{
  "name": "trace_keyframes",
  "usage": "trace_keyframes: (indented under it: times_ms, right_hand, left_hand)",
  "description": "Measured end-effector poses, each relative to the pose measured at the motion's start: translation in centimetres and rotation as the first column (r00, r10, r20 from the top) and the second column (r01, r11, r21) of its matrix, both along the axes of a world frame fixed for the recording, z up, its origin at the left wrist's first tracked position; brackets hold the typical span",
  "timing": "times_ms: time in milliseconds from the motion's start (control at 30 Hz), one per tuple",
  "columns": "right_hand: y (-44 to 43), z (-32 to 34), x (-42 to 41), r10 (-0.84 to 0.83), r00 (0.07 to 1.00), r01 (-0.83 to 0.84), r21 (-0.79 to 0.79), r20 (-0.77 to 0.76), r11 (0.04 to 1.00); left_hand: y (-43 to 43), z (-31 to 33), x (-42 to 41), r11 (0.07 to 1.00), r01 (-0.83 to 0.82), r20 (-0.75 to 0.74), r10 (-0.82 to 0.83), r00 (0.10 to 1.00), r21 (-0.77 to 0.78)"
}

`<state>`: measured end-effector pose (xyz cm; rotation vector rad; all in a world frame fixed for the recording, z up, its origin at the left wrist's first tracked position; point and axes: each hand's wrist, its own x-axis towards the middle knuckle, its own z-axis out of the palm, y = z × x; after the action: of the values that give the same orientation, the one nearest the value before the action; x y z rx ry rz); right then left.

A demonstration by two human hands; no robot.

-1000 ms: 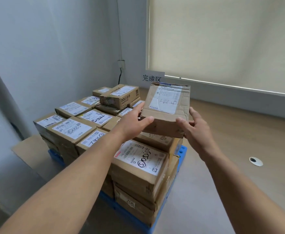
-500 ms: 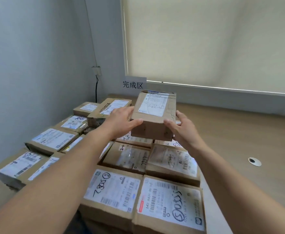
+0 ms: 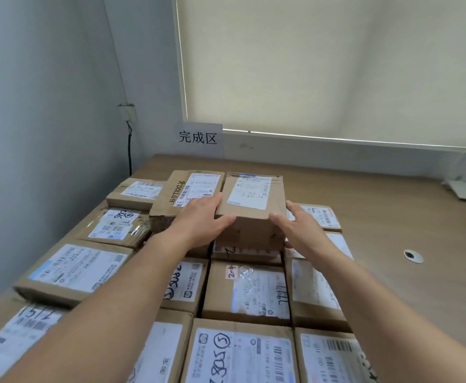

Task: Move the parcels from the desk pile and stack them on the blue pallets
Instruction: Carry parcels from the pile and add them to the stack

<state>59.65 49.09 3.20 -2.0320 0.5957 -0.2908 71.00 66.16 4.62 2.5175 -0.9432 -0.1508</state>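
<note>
A broad stack of parcels (image 3: 247, 291); at its 12 o'clock end a small parcel (image 3: 253, 205) sits on top, with a DOLL box (image 3: 195, 186) just beside it at 9 o'clock. The left hand (image 3: 201, 219) and right hand (image 3: 300, 225) clasp its sides.

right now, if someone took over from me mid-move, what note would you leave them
Left hand: grips the left side of the held parcel, thumb on its front.
Right hand: grips its right side.
The held parcel is at the back row of the stacked parcels, beside the DOLL-printed box; I cannot tell whether it rests on them yet.
Done: many parcels stacked.
Left: seat this one, let go, fetch more.
</note>
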Motion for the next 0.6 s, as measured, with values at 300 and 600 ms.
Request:
trace_keyframes:
  times_ms: [300,600]
  right_hand:
    - [-0.4,0.4,0.2,-0.047,0.997,0.044,-0.055,-0.055,0.997]
    - [0.6,2.0,-2.9,-0.248,0.967,0.243,-0.454,0.049,0.858]
  left_hand:
    - [-0.1,0.8,0.7,0.999,0.026,-0.006,-0.026,1.000,0.023]
    - [-1.8,2.4,-1.9,0.975,0.129,0.172,-0.097,0.980,-0.184]
